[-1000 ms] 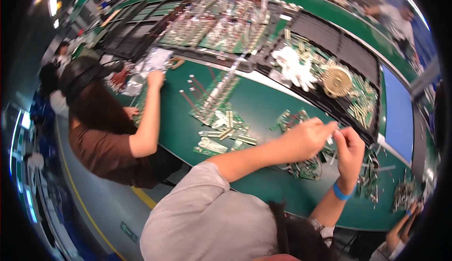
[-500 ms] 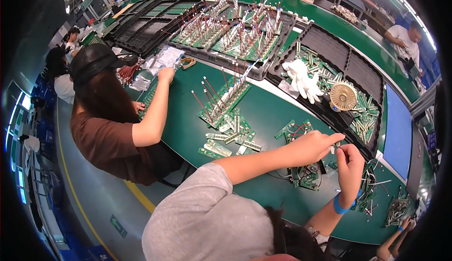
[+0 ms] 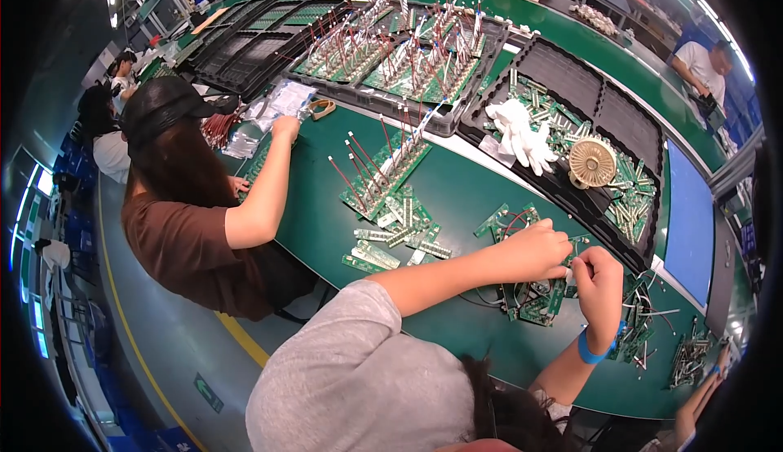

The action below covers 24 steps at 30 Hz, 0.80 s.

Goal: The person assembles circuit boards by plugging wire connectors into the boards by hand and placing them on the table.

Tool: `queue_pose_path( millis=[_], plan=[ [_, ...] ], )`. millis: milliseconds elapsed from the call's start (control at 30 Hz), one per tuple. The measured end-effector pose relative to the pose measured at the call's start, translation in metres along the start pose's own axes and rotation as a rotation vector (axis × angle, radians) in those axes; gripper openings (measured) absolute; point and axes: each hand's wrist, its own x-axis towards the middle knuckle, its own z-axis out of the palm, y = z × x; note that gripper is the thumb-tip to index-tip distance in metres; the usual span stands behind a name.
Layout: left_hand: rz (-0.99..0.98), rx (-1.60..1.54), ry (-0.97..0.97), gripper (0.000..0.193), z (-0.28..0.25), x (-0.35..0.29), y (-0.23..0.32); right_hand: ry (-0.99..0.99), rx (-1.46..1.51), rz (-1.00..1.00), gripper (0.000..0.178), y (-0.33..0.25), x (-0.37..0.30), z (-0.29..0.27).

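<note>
Over the near right part of the green table, my left hand (image 3: 540, 252) is closed, its fingers curled in toward my right hand. My right hand (image 3: 598, 285), with a blue wristband (image 3: 589, 349) on its wrist, pinches thumb and fingers together close beside it. A small white piece shows between the two hands; its kind is too small to tell. Beneath and around them lies a loose pile of green circuit boards (image 3: 534, 309) with red and black wires. Left of my forearm, more narrow circuit boards (image 3: 405, 232) are heaped beside a panel with upright red wires (image 3: 387, 176).
A black tray (image 3: 563, 73) holds many small boards, white gloves (image 3: 522, 138) and a round beige fan (image 3: 593, 163). Farther back stands another tray of wired boards (image 3: 432, 64). A co-worker in a brown shirt (image 3: 179, 232) works at left. Cut wires (image 3: 692, 354) lie at right.
My left hand has drawn back slightly leftward and its outstretched index finger has curled in. My right hand has shifted a little left. The fan has turned slightly.
</note>
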Motion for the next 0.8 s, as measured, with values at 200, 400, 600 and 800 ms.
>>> queue_pose_path(
  millis=[200,400,600,800],
  plan=[
    [0.033,0.071,-0.043,0.025,0.018,-0.006,0.003,-0.068,0.003,0.048,0.009,0.0,0.003,-0.002],
    [-0.375,-0.714,-0.078,0.027,-0.007,0.009,0.001,0.051,0.184,0.086,0.008,0.001,-0.001,-0.007],
    [-0.535,-1.248,0.087,0.022,-0.033,0.006,-0.009,0.358,0.255,-0.241,0.019,-0.013,0.011,-0.009],
    [-0.602,-1.477,0.098,0.023,-0.042,0.008,-0.013,0.138,0.408,-0.156,0.031,-0.019,0.003,-0.01]
  ],
)
